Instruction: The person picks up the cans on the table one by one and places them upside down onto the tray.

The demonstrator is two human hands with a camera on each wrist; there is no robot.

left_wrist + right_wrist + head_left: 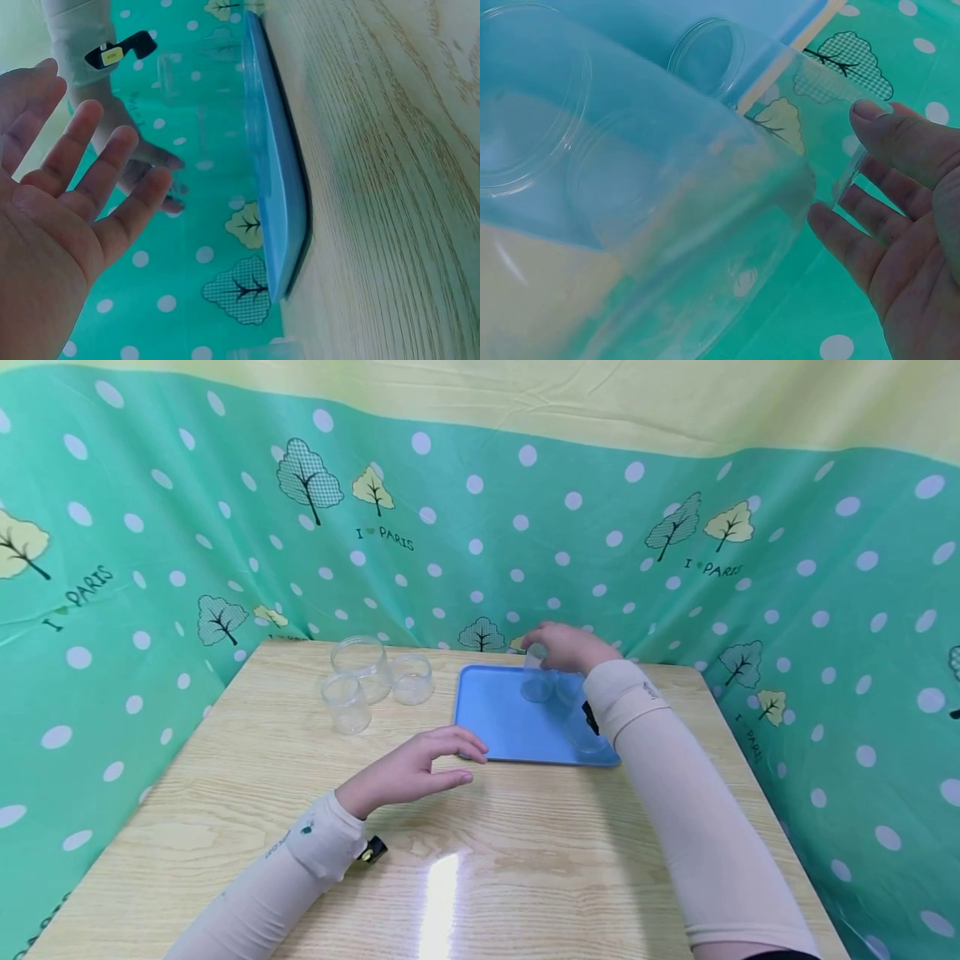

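Note:
My right hand (pixel 566 647) grips the upper rim of a slim clear jar (pixel 536 687) over the back of a blue tray (pixel 491 718). In the right wrist view, thumb and fingers stand on opposite sides of the rim of this jar (pixel 776 97). Whether its base touches the tray, I cannot tell. Beside it, partly behind the right wrist, are another clear jar (pixel 568 690) and a larger clear jar (pixel 585 739). My left hand (pixel 412 768) holds nothing; its fingers are extended near the tray's front left corner.
Left of the tray, a large clear jar (pixel 360 658), a slim one (pixel 347 706) and a short one (pixel 412 681) stand close together on the wooden table (pixel 225 802). A green dotted curtain (pixel 420 568) borders the table at the back and sides.

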